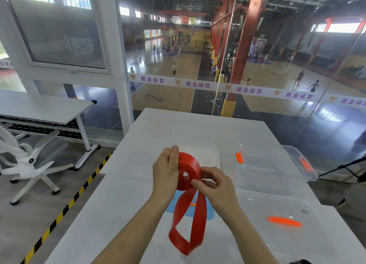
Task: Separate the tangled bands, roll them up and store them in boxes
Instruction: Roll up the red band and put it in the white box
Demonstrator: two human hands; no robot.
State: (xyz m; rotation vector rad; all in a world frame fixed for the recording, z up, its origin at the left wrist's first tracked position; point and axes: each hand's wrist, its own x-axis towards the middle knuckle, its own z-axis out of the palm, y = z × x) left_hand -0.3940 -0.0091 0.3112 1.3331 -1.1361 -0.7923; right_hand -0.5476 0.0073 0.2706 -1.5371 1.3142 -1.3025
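A red band (187, 214) is partly wound into a roll held above the white table (138, 184). My left hand (166, 172) grips the roll from the left, thumb on top. My right hand (214, 186) pinches the roll's right side, fingers curled at its hollow centre. The rest of the band hangs down in a loose loop toward me. Under the hands lie a blue flat item (208, 212) and a white flat item (202, 156); I cannot tell whether they are bands or lids.
A clear plastic box (263, 170) with orange latches stands to the right. A clear lid (277, 210) with an orange handle lies nearer me. A white office chair (29, 162) and a second desk (39, 109) stand at the left. Glass walls rise behind the table.
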